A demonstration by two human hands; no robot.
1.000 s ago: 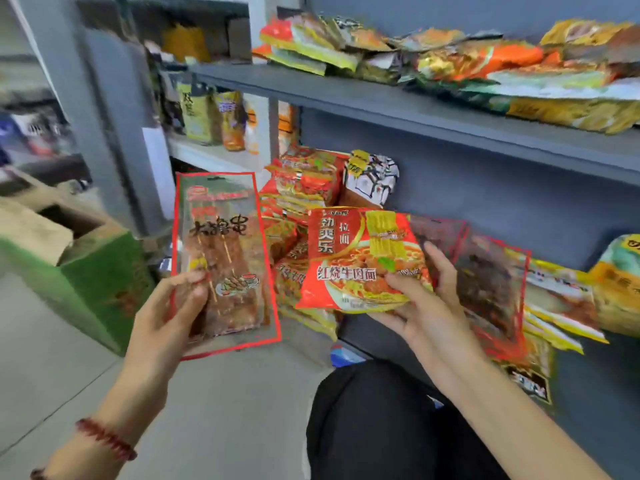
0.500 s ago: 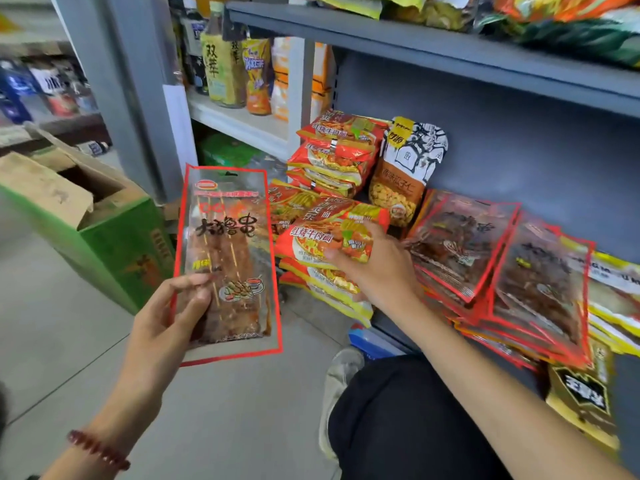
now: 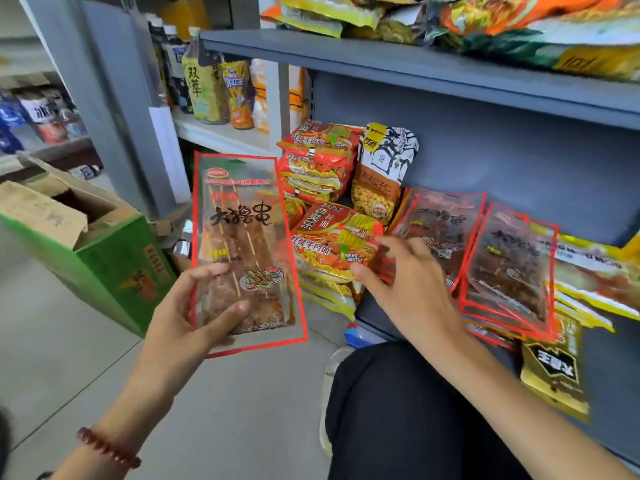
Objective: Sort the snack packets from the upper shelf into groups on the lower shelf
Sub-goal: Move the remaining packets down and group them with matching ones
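My left hand (image 3: pixel 194 313) grips a clear red-edged skewer snack packet (image 3: pixel 242 237) by its lower end, upright in front of the shelf's left end. My right hand (image 3: pixel 405 282) hovers open, fingers spread, just off the red noodle packet (image 3: pixel 332 244) that lies on top of a stack on the lower shelf (image 3: pixel 374 313). More red noodle packets (image 3: pixel 318 161) are piled behind. To the right lie red-edged skewer packets (image 3: pixel 509 261) in an overlapping group. The upper shelf (image 3: pixel 415 64) carries several mixed packets (image 3: pixel 485 19).
A black-and-white seed bag (image 3: pixel 381 174) leans against the shelf back. Yellow packets (image 3: pixel 595 271) lie at the far right, a dark yellow bag (image 3: pixel 554 372) hangs over the edge. An open green carton (image 3: pixel 86 247) stands on the floor at left. My dark knee (image 3: pixel 398 410) is below.
My right hand laid the red noodle packet on the lower-shelf stack and let go, now drawn slightly back and open. The left hand kept holding the skewer packet.
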